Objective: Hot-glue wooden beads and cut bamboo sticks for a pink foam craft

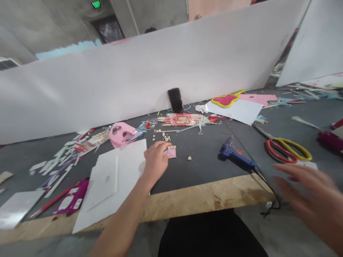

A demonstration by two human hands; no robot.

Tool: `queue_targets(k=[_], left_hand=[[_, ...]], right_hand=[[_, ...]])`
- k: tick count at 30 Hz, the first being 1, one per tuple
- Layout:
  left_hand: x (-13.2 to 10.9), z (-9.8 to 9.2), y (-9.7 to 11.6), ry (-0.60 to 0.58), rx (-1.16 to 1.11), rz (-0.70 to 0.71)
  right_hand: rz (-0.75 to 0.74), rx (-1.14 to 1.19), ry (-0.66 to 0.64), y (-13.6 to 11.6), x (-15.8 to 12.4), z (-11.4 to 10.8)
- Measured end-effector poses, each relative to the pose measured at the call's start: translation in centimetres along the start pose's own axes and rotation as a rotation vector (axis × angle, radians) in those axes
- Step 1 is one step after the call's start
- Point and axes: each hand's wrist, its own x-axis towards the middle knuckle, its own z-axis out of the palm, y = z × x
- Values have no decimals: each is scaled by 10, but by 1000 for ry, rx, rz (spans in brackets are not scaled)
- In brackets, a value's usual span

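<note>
My left hand (157,160) is closed, its fingers pinching the left edge of a small pink piece (172,153) with a dark edge. Along the top of that piece sits a row of small pale beads (171,146). More pale bits (166,137) lie loose just beyond, and one small cluster (189,158) rests to the right. Over the table's right front edge hovers my right hand (311,192), blurred, fingers stretched apart and holding nothing visible. Nearest to it are scissors (281,149) with red and yellow handles. A blue glue gun (237,155) lies between my hands.
White paper sheets (104,178) lie left, beside a purple packet (71,198) and scattered strips (59,171). Behind are a pink mask-like cutout (122,134), wrapped sticks (182,119) and an upright phone (175,100) against a white partition (150,75). The glue gun's cord (268,185) hangs over the wooden edge.
</note>
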Motion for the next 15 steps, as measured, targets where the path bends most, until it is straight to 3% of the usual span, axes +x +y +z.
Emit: queue_targets(k=[3, 5, 7, 10, 15], left_hand=[[-1, 13, 13, 69, -224, 40], [-1, 21, 20, 137, -359, 17], [0, 27, 22, 173, -505, -48], [0, 36, 19, 169, -729, -160], [-2, 46, 12, 99, -857, -212]], right_hand=[[-247, 14, -161, -58, 34, 59], [-281, 15, -312, -80, 54, 95], [-283, 8, -383, -91, 68, 122], [-268, 5, -416, -96, 81, 146], [-195, 79, -441, -100, 85, 159]])
